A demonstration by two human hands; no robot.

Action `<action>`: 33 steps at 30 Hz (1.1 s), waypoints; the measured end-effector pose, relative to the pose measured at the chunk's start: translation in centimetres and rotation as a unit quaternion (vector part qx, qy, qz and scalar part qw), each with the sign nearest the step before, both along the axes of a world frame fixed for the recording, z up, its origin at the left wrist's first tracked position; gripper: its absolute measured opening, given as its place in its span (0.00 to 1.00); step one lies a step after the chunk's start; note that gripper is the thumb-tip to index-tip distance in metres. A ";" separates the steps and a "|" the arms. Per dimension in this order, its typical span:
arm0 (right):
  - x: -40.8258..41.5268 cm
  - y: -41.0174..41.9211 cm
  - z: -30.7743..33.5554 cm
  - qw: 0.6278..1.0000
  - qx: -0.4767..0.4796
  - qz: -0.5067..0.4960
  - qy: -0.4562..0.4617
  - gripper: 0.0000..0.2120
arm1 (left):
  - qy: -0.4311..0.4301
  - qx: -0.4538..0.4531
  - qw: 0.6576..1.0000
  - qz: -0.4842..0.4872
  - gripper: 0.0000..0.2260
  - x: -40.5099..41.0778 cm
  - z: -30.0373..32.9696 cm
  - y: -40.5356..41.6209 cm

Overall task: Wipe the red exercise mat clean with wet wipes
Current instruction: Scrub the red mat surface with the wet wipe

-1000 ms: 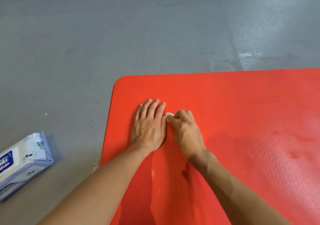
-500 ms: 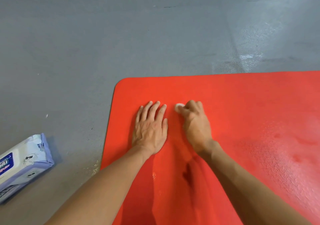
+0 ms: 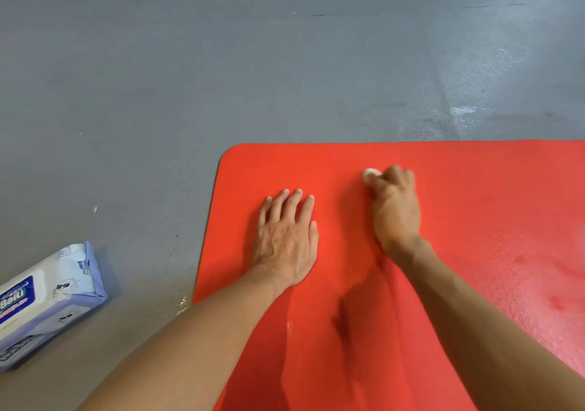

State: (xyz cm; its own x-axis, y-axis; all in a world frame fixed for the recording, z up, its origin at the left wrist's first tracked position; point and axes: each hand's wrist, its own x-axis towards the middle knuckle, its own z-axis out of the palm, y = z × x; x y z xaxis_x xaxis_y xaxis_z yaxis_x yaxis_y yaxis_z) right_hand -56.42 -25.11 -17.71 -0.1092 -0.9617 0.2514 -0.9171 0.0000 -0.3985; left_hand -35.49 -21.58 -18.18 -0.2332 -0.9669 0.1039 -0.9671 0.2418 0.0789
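- Lying flat on the grey painted floor [image 3: 158,94], the red foam exercise mat [image 3: 474,205] fills the lower right of the head view, its rounded far-left corner showing and its right side running out of frame.
- Pressed palm-down on the mat near that corner, the left hand [image 3: 286,239] has its fingers straight and close together, the thumb tucked alongside.
- Just to its right, and apart from it, the right hand [image 3: 394,205] is curled into a loose fist on the mat, its fingers bunched round a small white wet wipe [image 3: 370,173].
- Only a little wad of the wipe peeks out at the far-left side of the fingertips, touching the mat surface near its far edge.
- Both bare forearms reach in from the bottom of the frame and cast soft shadows on the mat between them.
- A glossy, damp-looking sheen and a few darker blotches mark the mat's right-hand part.
- Well off the mat to the left, a pale lilac soft pack of wet wipes [image 3: 47,300] with a blue label lies on the floor, partly cut off by the frame edge.
- Bright light reflects off the floor beyond the mat's far edge.
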 end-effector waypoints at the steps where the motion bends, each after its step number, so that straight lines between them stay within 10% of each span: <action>1: -1.0 -0.2 0.0 0.999 0.006 -0.050 -0.006 0.14 | -0.025 0.006 1.000 -0.009 0.23 -0.1 0.4 -0.4; 9: 2.7 -1.8 0.3 0.984 0.026 -0.170 -0.050 0.15 | 0.043 -0.020 0.999 0.001 0.26 -0.5 -0.7 -3.1; 15: 5.0 -2.0 0.3 0.986 -0.012 0.162 0.036 0.14 | 0.041 0.013 0.999 0.005 0.28 -0.4 -0.2 -3.2; 20: -0.4 -5.9 0.1 0.994 0.013 -0.109 -0.010 0.12 | 0.026 0.010 1.000 0.005 0.28 -0.4 -0.2 -3.4; 26: 5.5 -4.4 0.3 0.979 0.010 0.204 0.022 0.14 | 0.028 0.011 1.000 0.006 0.27 -0.3 -0.2 -3.4; 33: 1.9 -7.8 0.7 0.997 0.035 -0.062 -0.010 0.10 | 0.033 0.004 0.999 0.004 0.27 -0.4 -0.3 -3.4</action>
State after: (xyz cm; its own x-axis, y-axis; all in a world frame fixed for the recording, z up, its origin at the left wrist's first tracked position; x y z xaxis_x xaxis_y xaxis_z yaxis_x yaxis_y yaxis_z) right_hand -54.53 -32.89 -16.99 -0.2321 -0.9558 0.1805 -0.9003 0.1409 -0.4119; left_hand -35.88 -25.01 -18.45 -0.2181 -0.9696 0.1109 -0.9616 0.2329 0.1455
